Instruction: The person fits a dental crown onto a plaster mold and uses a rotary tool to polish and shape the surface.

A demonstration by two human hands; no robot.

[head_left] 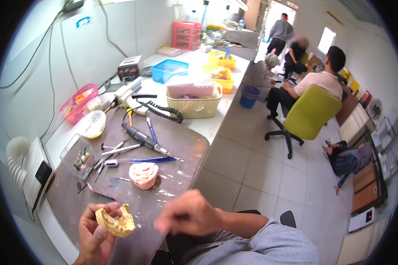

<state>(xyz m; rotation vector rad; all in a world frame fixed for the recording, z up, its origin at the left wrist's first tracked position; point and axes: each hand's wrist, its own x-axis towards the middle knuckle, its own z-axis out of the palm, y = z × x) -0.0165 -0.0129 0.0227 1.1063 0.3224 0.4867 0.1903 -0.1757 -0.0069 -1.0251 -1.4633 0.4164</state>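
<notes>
My left hand (95, 234) grips a yellow plaster dental cast (116, 222), horseshoe-shaped with tooth forms along its edge, between thumb and fingers. It is held above the near end of the brown work mat (185, 145). To its right, my right hand (185, 215) is curled closed and blurred; whatever it may hold is hidden. The two hands are apart. Beyond them a pinkish plaster cast (143, 175) rests on the mat. Behind that lie a blue toothbrush (141, 161) and a dark rotary handpiece (141, 137).
Left on the mat stands a clear box (79, 159) of small parts, near thin hand tools (115, 150). Farther back are a pink basket (79, 104), a beige basket (193, 106) and a blue basket (169, 71). A person sits on a green chair (311, 110) at right; others are nearby.
</notes>
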